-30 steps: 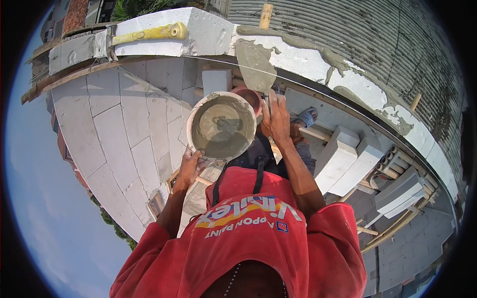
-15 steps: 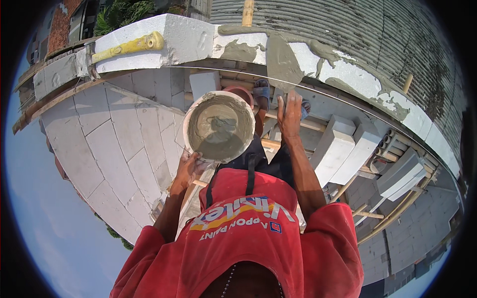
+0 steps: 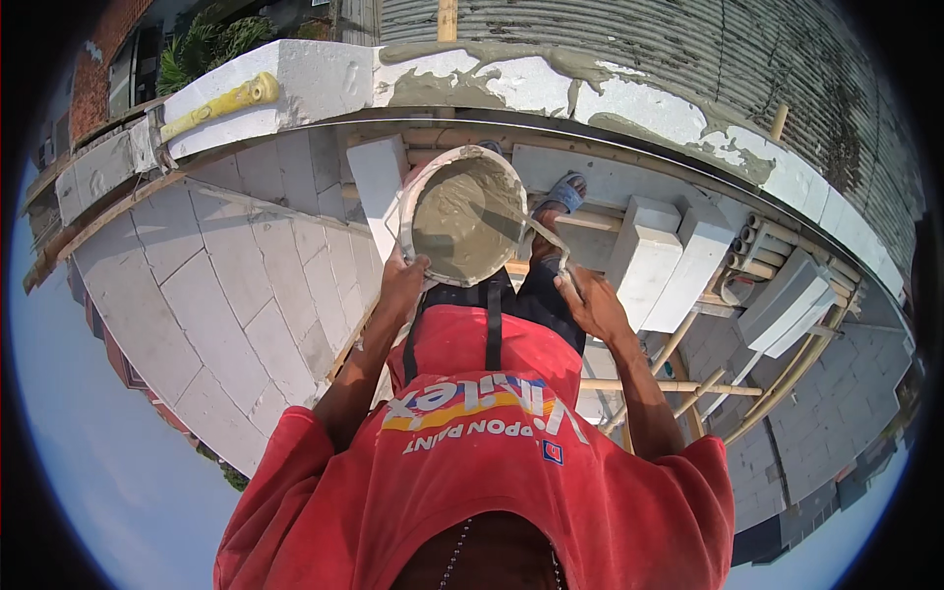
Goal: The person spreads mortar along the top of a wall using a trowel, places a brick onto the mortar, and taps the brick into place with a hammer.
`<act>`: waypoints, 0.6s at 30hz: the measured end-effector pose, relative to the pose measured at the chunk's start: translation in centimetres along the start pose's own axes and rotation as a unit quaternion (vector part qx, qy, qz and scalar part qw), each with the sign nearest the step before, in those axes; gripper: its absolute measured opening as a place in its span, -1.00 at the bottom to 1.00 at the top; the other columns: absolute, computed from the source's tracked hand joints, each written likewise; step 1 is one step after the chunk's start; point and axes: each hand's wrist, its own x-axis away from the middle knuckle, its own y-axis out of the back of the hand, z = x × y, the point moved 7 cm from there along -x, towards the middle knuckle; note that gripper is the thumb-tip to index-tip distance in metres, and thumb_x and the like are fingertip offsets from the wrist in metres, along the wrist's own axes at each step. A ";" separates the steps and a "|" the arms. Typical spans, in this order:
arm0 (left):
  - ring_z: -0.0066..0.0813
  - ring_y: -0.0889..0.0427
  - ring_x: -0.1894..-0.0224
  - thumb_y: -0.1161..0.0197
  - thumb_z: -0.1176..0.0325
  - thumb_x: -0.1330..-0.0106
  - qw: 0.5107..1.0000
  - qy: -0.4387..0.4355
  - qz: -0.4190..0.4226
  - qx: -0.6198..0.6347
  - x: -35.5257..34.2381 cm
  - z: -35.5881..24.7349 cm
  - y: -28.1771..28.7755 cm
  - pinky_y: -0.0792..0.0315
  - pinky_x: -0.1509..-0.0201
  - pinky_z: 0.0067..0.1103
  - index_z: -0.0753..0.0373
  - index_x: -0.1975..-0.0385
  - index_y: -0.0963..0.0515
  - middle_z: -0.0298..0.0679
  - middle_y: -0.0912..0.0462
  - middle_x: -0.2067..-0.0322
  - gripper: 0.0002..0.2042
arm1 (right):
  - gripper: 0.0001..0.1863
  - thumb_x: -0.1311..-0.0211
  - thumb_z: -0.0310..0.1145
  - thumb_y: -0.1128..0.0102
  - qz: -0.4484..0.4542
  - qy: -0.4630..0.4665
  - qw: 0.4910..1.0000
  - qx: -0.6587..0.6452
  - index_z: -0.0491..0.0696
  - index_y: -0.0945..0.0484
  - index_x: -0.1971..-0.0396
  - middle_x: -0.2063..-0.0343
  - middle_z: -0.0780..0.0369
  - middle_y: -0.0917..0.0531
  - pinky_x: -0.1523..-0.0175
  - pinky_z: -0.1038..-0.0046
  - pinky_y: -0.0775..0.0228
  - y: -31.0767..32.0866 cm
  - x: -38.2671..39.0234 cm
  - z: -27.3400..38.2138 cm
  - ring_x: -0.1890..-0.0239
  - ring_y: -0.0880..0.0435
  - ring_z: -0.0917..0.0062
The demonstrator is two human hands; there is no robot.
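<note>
My left hand (image 3: 403, 282) is closed on the near left rim of a round bucket (image 3: 405, 218), tilted so its mouth faces up at me. Wet grey mortar (image 3: 454, 208) lies inside and coats the inner wall. My right hand (image 3: 596, 307) is closed round the grip of a trowel (image 3: 551, 241). The trowel's neck reaches over the bucket's right rim; its blade is in the mortar and hard to make out. Beyond the bucket runs a low wall of white blocks (image 3: 531, 87), with mortar smeared unevenly along its top and face.
A yellow-handled tool (image 3: 221, 103) lies on the wall at the left. Loose white blocks (image 3: 639, 256) stand at the right near bamboo poles (image 3: 678, 385). My sandalled foot (image 3: 562, 192) shows below. A corrugated roof (image 3: 649, 29) lies beyond the wall; a taut string follows it.
My right hand has drawn back from the wall toward me, bringing the trowel from the wall top into the bucket. The bucket has shifted right and away from me in view.
</note>
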 end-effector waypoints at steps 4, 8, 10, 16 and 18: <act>-0.08 -0.62 -0.07 -0.15 0.45 -0.31 0.975 -0.081 -0.043 -0.204 1.5 -1.4 -2.9 -0.46 -0.18 -0.40 0.31 -0.42 -0.19 0.13 -0.56 -0.09 -0.37 | -0.54 -0.43 -0.06 0.01 0.040 -0.129 0.987 0.090 -0.21 -0.52 0.08 0.26 -0.24 -0.65 0.04 -0.06 -0.47 -3.2 -3.1 -1.2 0.17 -0.66 -0.12; -0.05 -0.66 -0.02 -0.16 0.39 -0.33 0.924 -0.146 -0.030 -0.352 3.9 -4.7 -6.7 -0.46 -0.15 -0.36 0.28 -0.45 -0.14 0.15 -0.65 0.04 -0.33 | -0.55 -0.41 -0.07 -0.03 0.051 -0.090 0.990 0.097 -0.24 -0.53 0.14 0.36 -0.18 -0.67 0.07 0.00 -0.55 -7.6 -5.5 -4.1 0.27 -0.68 -0.10; -0.07 -0.68 0.04 -0.16 0.38 -0.33 0.923 -0.154 -0.031 -0.351 4.5 -5.4 -7.5 -0.47 -0.10 -0.34 0.32 -0.40 -0.23 0.13 -0.67 0.08 -0.39 | -0.54 -0.37 -0.05 -0.14 0.166 -0.120 0.978 -0.022 -0.22 -0.56 0.12 0.50 0.03 -0.64 0.33 0.25 -0.53 -7.2 -5.1 -4.2 0.48 -0.64 0.22; -0.33 -0.64 -0.02 -0.11 0.41 -0.36 0.953 -0.114 0.065 -0.273 0.7 -4.0 -6.2 -0.56 -0.10 -0.46 0.34 -0.41 -0.19 -0.04 -0.60 -0.04 -0.41 | -0.58 -0.32 -0.04 -0.29 0.282 -0.227 0.868 -0.340 -0.08 -0.61 0.05 0.54 0.32 -0.53 0.58 0.59 -0.32 -3.1 -0.4 -5.9 0.65 -0.48 0.67; -0.32 -0.64 0.05 -0.13 0.42 -0.32 0.975 -0.100 0.080 -0.180 0.9 -5.0 -7.0 -0.46 -0.15 -0.44 0.33 -0.35 -0.28 -0.04 -0.66 0.06 -0.44 | -0.61 -0.31 -0.04 -0.32 0.256 -0.206 0.849 -0.414 -0.07 -0.63 0.12 0.56 0.36 -0.51 0.59 0.62 -0.28 -2.6 0.7 -6.2 0.65 -0.46 0.69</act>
